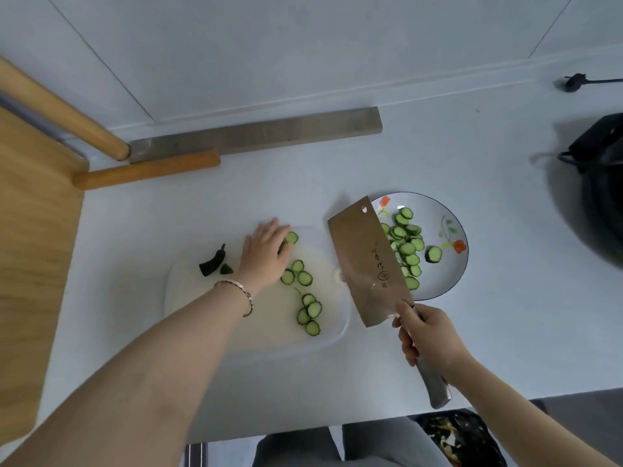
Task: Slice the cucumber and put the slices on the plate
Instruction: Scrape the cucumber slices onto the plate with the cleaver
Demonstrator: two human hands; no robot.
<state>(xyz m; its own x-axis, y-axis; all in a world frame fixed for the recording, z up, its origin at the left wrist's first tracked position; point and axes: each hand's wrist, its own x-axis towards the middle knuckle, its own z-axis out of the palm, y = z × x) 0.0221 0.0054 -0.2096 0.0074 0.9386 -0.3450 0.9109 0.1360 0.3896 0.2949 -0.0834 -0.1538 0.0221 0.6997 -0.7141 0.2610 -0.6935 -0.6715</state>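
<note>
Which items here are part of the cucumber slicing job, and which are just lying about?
In use: cleaver in right hand; left hand on slices on the cutting board; plate of slices; cucumber end.

Lying about: wok, plug, wooden sticks, metal bar.

A cutting board (256, 318) lies on the desk (472, 348), with a plate (448, 264) just beside it to the right. Loose cucumber slices (305, 294) lie on the board's right half; the cucumber end (211, 264) lies at its left. More slices are heaped in the plate. A cleaver (367, 261) is held between board and plate. The left hand (264, 254) rests on the board's far side.
</note>
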